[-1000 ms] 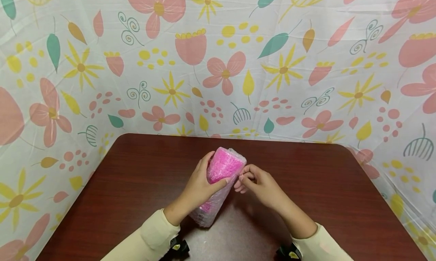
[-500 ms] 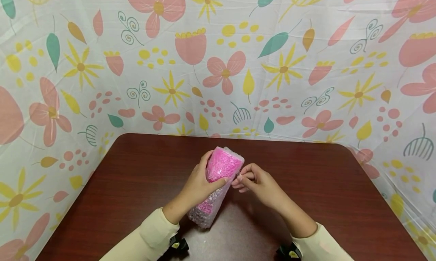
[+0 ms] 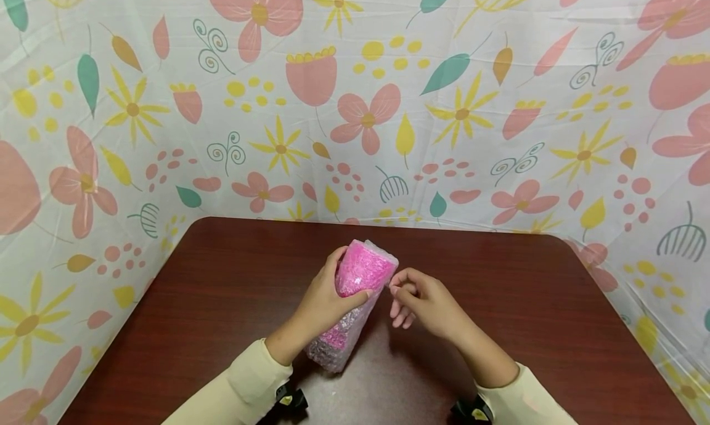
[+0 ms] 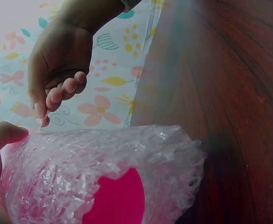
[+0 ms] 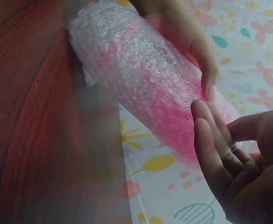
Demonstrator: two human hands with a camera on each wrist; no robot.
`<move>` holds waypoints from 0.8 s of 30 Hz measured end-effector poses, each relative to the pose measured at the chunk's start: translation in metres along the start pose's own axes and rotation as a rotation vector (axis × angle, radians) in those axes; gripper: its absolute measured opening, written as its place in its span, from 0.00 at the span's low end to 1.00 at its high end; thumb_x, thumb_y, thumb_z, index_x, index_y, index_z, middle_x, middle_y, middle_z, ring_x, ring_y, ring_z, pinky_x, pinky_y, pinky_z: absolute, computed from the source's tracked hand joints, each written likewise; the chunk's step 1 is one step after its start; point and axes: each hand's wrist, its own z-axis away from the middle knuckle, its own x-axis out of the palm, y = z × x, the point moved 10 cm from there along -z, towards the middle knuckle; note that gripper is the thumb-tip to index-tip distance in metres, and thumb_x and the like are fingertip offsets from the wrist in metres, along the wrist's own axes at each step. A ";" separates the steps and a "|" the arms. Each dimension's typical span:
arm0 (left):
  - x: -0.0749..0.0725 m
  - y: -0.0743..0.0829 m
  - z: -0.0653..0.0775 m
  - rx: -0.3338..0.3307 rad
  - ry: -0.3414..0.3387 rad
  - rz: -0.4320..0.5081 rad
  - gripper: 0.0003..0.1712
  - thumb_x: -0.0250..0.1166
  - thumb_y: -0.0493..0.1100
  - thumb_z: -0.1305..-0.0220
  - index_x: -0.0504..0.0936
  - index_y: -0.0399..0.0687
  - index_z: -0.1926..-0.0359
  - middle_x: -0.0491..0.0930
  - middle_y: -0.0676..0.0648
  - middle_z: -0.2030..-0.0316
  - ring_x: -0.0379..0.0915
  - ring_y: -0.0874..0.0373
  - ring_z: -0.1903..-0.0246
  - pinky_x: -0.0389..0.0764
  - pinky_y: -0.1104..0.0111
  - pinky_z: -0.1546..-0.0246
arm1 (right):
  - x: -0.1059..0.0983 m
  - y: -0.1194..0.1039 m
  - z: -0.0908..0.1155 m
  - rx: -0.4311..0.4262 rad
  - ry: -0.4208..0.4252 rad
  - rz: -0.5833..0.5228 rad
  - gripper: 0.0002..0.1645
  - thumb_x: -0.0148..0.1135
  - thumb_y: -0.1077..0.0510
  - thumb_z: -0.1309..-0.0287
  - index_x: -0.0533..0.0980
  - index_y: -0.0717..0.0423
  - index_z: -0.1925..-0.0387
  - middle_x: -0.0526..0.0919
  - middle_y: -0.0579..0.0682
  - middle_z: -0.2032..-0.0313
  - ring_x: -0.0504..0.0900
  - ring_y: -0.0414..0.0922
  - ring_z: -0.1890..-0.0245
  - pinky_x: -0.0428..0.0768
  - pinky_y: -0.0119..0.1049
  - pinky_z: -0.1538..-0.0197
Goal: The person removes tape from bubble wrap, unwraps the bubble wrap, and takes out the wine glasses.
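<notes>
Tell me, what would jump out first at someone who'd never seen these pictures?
Probably the bright pink bundle in bubble wrap, tilted in the left hand near the middle of the dark brown table. Next, the right hand, at the bundle's upper right side, thumb and forefinger close together. Behind it all hangs a white cloth covered in pink and yellow flowers.

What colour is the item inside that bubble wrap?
The item shows bright pink through the bubble wrap, best in the left wrist view.
</notes>
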 end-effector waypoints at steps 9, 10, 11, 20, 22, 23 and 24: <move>0.001 0.004 0.000 0.033 -0.004 0.005 0.56 0.77 0.55 0.47 0.55 0.55 0.23 0.72 0.46 0.35 0.75 0.51 0.45 0.79 0.53 0.45 | 0.000 0.004 -0.003 -0.008 0.009 0.004 0.15 0.56 0.55 0.26 0.71 0.67 0.55 0.85 0.60 0.72 0.88 0.59 0.72 0.87 0.43 0.70; 0.002 0.004 0.001 0.034 -0.006 0.004 0.56 0.77 0.55 0.47 0.55 0.55 0.23 0.71 0.46 0.34 0.75 0.51 0.44 0.79 0.53 0.45 | 0.000 0.004 -0.003 -0.009 0.011 0.009 0.17 0.56 0.54 0.26 0.71 0.67 0.55 0.85 0.60 0.72 0.88 0.58 0.72 0.87 0.43 0.70; 0.002 0.005 0.001 0.035 -0.008 0.007 0.56 0.77 0.55 0.47 0.55 0.56 0.23 0.71 0.46 0.34 0.75 0.51 0.44 0.79 0.52 0.45 | 0.000 0.004 -0.003 -0.009 0.013 0.015 0.18 0.57 0.53 0.27 0.71 0.68 0.55 0.85 0.60 0.72 0.88 0.56 0.72 0.87 0.42 0.69; 0.001 0.006 0.001 0.036 -0.008 0.005 0.55 0.77 0.56 0.47 0.55 0.59 0.24 0.70 0.46 0.33 0.75 0.50 0.43 0.79 0.51 0.44 | 0.001 0.002 -0.003 -0.031 0.005 -0.012 0.15 0.53 0.56 0.25 0.71 0.68 0.54 0.86 0.65 0.68 0.89 0.58 0.69 0.88 0.43 0.65; 0.002 0.006 0.001 0.038 -0.008 0.005 0.55 0.77 0.56 0.47 0.55 0.59 0.23 0.70 0.46 0.33 0.74 0.50 0.43 0.79 0.51 0.44 | 0.002 0.002 -0.003 -0.030 -0.001 -0.019 0.16 0.52 0.56 0.24 0.70 0.70 0.53 0.86 0.66 0.66 0.89 0.58 0.67 0.88 0.43 0.64; 0.001 0.006 0.001 0.039 -0.007 0.004 0.55 0.77 0.56 0.47 0.55 0.59 0.23 0.69 0.46 0.33 0.74 0.50 0.42 0.79 0.51 0.44 | 0.003 0.002 -0.003 -0.029 -0.005 -0.023 0.17 0.52 0.56 0.24 0.70 0.70 0.52 0.87 0.66 0.65 0.89 0.57 0.66 0.88 0.42 0.63; 0.001 0.006 0.001 0.042 -0.006 0.005 0.56 0.77 0.55 0.47 0.55 0.58 0.23 0.69 0.46 0.32 0.74 0.50 0.42 0.79 0.51 0.43 | 0.003 0.002 -0.003 -0.029 -0.008 -0.026 0.18 0.52 0.56 0.24 0.70 0.71 0.51 0.87 0.67 0.64 0.89 0.57 0.66 0.88 0.42 0.63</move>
